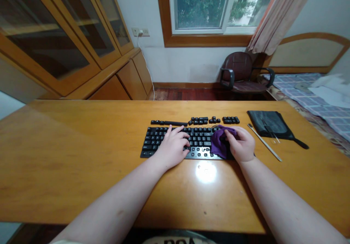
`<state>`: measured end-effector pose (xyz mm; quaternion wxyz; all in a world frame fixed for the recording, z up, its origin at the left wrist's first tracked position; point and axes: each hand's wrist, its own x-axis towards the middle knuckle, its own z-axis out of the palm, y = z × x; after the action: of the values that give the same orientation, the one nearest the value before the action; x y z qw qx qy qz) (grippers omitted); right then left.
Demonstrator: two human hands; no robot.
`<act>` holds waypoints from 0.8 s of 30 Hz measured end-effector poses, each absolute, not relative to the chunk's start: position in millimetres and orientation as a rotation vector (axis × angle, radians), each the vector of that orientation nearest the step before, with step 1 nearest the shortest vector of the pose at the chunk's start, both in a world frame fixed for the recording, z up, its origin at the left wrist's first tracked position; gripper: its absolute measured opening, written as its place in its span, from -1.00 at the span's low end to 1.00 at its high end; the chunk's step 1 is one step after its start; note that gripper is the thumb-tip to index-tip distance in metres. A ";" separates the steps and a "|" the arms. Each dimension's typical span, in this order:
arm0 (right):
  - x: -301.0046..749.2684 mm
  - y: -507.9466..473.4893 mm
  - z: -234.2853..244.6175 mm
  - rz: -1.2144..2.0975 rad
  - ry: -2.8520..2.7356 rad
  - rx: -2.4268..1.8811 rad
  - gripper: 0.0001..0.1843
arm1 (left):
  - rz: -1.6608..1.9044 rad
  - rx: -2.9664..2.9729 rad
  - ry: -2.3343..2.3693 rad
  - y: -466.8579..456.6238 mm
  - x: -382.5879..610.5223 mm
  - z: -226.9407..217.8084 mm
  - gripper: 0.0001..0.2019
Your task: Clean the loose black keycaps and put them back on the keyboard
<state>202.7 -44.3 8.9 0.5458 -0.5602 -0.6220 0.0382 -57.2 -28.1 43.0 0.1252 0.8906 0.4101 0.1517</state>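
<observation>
A black keyboard (199, 136) lies on the wooden desk, with some keycaps off along its lower right part, where bare key sockets show. My left hand (175, 145) rests on its middle with the fingers spread, holding nothing. A purple cloth (219, 142) is pinched in my right hand (242, 144), over the right part of the keyboard. The cloth and that hand hide the keys beneath. Behind the keyboard, loose black keycaps (201, 120) lie in small groups, with the long space bar (175, 123) among them.
Right of the keyboard lie a thin brush (264, 142) and a black mesh pouch (269, 123) with a slim wire tool on it. The wooden desk (82, 156) stretches far left. Beyond it stand an armchair (240, 73), a bed (300, 85) and a glass-doored cabinet (101, 60).
</observation>
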 end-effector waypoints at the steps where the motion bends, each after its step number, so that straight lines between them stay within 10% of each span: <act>1: 202.8 -44.2 9.1 0.081 -1.482 -1.326 -0.85 | 0.440 2.599 1.193 -28.4 -56.9 43.0 -0.95; 24: 202.6 -44.1 10.9 0.066 -1.489 -1.321 -0.85 | 0.377 2.643 1.188 -38.3 -52.8 45.1 -0.91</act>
<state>202.6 -44.1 10.9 0.5438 -0.5568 -0.6273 0.0278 -52.8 -38.3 45.1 0.1094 0.8990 0.4042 0.1283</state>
